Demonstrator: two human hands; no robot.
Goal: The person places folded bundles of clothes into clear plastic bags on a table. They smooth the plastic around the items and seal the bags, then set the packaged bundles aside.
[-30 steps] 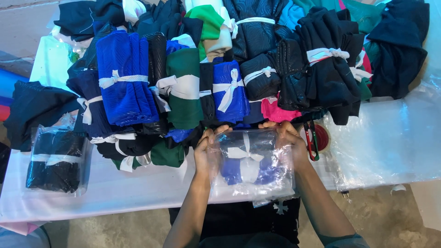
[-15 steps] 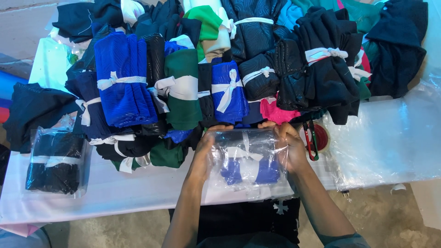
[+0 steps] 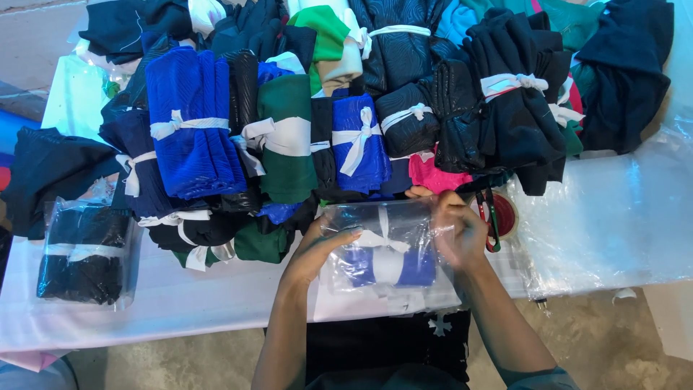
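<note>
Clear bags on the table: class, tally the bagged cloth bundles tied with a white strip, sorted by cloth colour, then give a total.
Blue bundle, bagged, held by left hand and right hand: 1
Black bundle, bagged, lying far left: 1
Total: 2

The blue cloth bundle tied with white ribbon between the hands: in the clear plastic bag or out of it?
In. The blue cloth bundle shows through the clear plastic bag, gripped by the left hand and right hand.
</note>
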